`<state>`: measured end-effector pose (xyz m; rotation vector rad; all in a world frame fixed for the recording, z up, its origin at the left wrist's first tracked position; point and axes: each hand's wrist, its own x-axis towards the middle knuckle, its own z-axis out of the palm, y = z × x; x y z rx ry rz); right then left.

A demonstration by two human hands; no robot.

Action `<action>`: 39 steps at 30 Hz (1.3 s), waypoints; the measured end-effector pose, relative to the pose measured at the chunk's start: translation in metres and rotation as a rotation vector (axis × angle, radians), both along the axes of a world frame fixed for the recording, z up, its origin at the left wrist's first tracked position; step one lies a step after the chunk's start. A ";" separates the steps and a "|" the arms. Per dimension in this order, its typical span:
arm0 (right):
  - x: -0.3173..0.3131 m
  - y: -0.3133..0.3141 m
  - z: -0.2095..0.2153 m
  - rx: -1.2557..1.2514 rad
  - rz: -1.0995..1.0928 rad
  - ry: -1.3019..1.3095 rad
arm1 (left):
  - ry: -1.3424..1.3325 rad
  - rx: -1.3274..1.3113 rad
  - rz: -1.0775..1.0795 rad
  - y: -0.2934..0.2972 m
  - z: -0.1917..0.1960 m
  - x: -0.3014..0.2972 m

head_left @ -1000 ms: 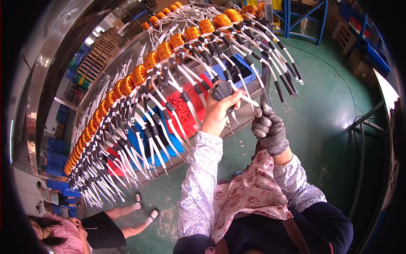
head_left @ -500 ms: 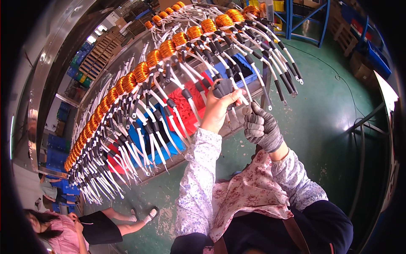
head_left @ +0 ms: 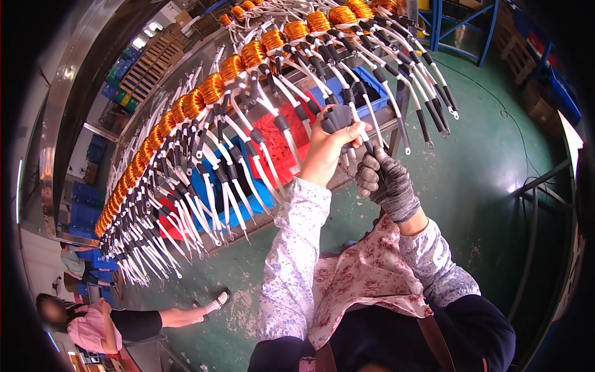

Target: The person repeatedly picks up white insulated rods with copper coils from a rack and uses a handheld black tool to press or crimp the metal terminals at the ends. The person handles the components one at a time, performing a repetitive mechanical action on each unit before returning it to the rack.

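My bare left hand [head_left: 328, 149] is closed around a bunch of short black sleeves [head_left: 338, 118], with the thumb pressed against a white lead [head_left: 354, 115]. Just right of it, my grey-gloved right hand [head_left: 389, 186] is closed at the lower end of that lead, where a short black sleeve [head_left: 370, 147] shows above the fingers. The lead's tip is hidden in the glove. Above both hands runs a long row of copper-wound coils [head_left: 253, 54], their white leads with black sleeves hanging toward me.
Under the leads stand a red bin [head_left: 277, 133] of red pieces, a blue bin [head_left: 263, 214] and another blue bin [head_left: 379, 80] at the bench's right end. A person [head_left: 93, 325] is at lower left. Blue shelving [head_left: 462, 28] stands at far right on the green floor.
A black sleeve now shows on the lead at my right hand, where bare white showed before. Both hands have shifted slightly right in view. The person at lower left has changed pose.
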<state>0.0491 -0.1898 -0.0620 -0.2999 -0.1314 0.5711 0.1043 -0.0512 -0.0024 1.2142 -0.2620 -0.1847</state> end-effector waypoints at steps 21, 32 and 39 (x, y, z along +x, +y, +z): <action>-0.066 0.002 0.016 -0.863 -0.343 -0.313 | 0.136 -0.080 -0.002 0.042 -0.033 -0.110; -0.070 0.052 0.002 -1.160 -0.414 -0.930 | 0.153 -0.302 0.061 0.066 -0.063 -0.152; -0.075 0.056 -0.003 -1.080 -0.327 -0.794 | 0.294 -0.400 0.044 0.075 -0.073 -0.166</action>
